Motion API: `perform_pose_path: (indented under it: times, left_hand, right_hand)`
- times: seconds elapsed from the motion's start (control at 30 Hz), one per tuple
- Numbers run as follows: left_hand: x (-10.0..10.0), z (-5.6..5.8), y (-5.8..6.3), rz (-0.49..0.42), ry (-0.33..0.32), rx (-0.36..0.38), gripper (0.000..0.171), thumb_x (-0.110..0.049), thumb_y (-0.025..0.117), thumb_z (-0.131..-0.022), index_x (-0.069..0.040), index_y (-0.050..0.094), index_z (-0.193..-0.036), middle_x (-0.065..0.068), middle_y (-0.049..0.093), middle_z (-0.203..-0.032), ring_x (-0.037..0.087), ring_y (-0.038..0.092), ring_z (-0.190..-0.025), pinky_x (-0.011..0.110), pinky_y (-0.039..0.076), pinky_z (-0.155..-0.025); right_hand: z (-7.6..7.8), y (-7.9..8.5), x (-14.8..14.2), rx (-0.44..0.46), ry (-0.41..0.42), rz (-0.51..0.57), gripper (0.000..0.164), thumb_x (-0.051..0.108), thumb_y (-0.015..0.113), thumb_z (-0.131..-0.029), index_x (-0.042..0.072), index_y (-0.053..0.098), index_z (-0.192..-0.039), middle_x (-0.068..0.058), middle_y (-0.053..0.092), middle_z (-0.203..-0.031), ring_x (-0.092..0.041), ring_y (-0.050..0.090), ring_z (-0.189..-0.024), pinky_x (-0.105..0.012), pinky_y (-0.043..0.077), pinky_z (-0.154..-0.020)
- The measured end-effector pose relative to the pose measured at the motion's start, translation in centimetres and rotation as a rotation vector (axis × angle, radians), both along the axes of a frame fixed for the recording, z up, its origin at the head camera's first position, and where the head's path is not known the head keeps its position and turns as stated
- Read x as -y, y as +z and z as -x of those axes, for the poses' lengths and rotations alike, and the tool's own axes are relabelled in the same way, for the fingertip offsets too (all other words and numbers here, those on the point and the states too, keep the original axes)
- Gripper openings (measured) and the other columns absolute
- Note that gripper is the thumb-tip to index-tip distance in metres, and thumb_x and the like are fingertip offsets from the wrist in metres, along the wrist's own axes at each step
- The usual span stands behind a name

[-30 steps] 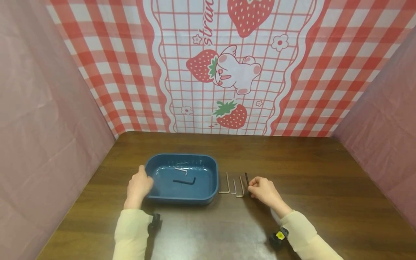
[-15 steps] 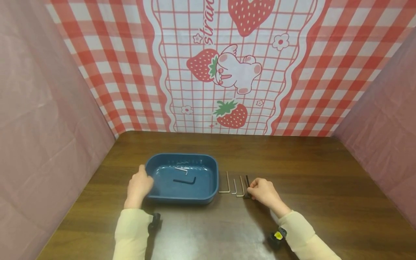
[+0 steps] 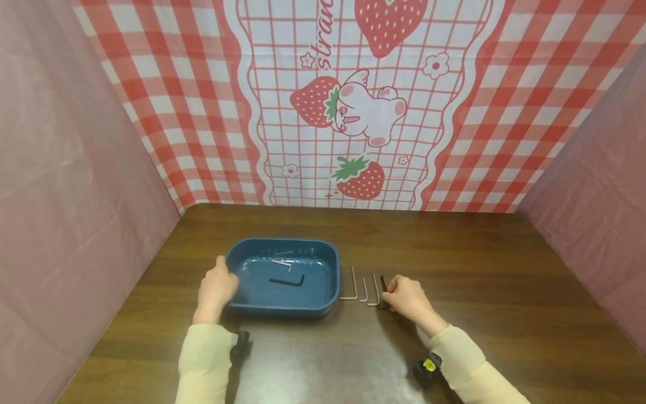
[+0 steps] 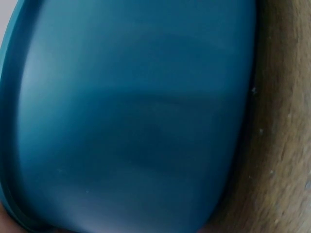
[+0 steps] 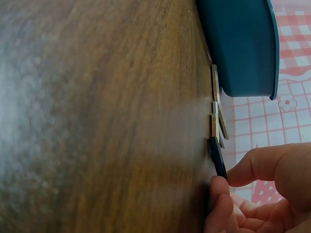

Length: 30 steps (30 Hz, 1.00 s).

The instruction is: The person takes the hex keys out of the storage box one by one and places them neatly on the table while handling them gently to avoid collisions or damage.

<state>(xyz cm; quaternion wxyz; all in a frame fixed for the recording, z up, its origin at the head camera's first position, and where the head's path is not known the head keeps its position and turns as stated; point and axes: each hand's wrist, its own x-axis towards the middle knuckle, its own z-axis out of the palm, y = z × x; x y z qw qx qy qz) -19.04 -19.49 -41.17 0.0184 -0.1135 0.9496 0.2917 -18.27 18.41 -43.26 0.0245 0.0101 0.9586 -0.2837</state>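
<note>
Black hex key (image 5: 218,158) has shifted slightly toward the person since a second ago. Right hand (image 3: 407,296) pinches it; brass hex key (image 3: 376,289) just left of that pinch. Left hand (image 3: 217,286) grips blue tray (image 3: 282,311).

You're somewhere booth-like here: wood-grain counter (image 3: 454,241) at six o'clock, strawberry-print checked cloth (image 3: 313,151) hanging at twelve, pink drapes (image 3: 65,185) at nine and three!

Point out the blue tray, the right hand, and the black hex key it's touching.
Blue tray (image 3: 262,295): head view, bare inside floor.
Right hand (image 3: 407,297): head view, back of the hand.
Black hex key (image 5: 218,158): right wrist view, exposed part.
</note>
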Motion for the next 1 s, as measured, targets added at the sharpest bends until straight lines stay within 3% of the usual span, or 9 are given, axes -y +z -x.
perform_pose_path:
  times: [0.5, 1.0]
  left_hand:
    - [-0.04, 0.11, -0.21, 0.001, 0.004, -0.01, 0.057, -0.01, 0.034, -0.082, 0.007, 0.024, -0.136, 0.038, 0.044, -0.123, 0.055, 0.047, -0.105, 0.059, 0.04, -0.084]
    - [0.03, 0.11, -0.05, -0.005, 0.001, 0.001, 0.058, -0.01, 0.034, -0.083, 0.007, 0.022, -0.137, 0.038, 0.043, -0.124, 0.055, 0.047, -0.106, 0.058, 0.039, -0.085]
  right_hand:
    - [-0.13, -0.03, 0.3, -0.03, 0.013, -0.055, 0.013, 0.013, 0.061, -0.07, 0.006, 0.051, -0.073, -0.005, 0.059, -0.061, -0.01, 0.057, -0.045, -0.038, 0.047, -0.06]
    - [-0.23, -0.07, 0.35, -0.05, 0.01, -0.048, 0.007, 0.012, 0.055, -0.074, 0.005, 0.053, -0.074, -0.003, 0.058, -0.058, -0.01, 0.057, -0.045, -0.038, 0.047, -0.059]
